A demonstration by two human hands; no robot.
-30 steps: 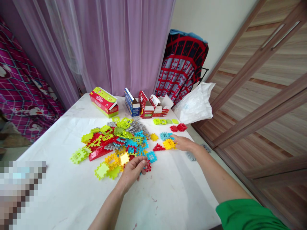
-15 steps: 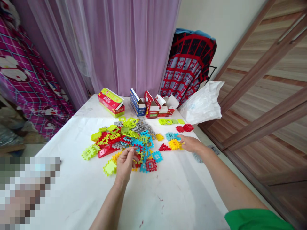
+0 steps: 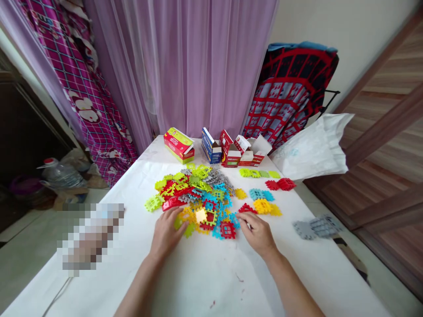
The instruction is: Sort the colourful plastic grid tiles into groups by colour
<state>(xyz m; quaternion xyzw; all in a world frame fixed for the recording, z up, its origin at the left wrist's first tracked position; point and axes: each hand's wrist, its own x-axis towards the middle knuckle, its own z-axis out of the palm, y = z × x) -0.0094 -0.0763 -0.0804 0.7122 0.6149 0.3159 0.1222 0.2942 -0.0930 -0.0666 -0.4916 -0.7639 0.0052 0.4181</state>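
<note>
Interlocking plastic pieces in several colours lie in a mixed pile (image 3: 198,189) on the white-covered table (image 3: 211,273). At its front left, my left hand (image 3: 167,233) rests with fingers and thumb apart, partly covering yellow-green pieces (image 3: 189,229). A yellow piece (image 3: 200,215) lies just right of those fingers. My right hand (image 3: 257,231) is at the pile's front right, fingers loosely bent and apart, its fingertips by a blue piece (image 3: 234,219). Beside them is a red square piece (image 3: 228,230). Right of the pile sit yellow (image 3: 263,206), blue (image 3: 256,194), red (image 3: 286,184) and green (image 3: 245,172) groups.
Grey pieces (image 3: 322,226) lie near the right edge. Along the back stand a red-and-green box (image 3: 179,144), a blue box (image 3: 211,147) and open red boxes (image 3: 230,152). A white bag (image 3: 310,147) is at the back right. A blurred-out object (image 3: 92,240) lies at the left.
The view has shifted. My right hand has left the yellow group and moved left to the pile's front right. My left hand has moved to the pile's front left and its fingers have spread.
</note>
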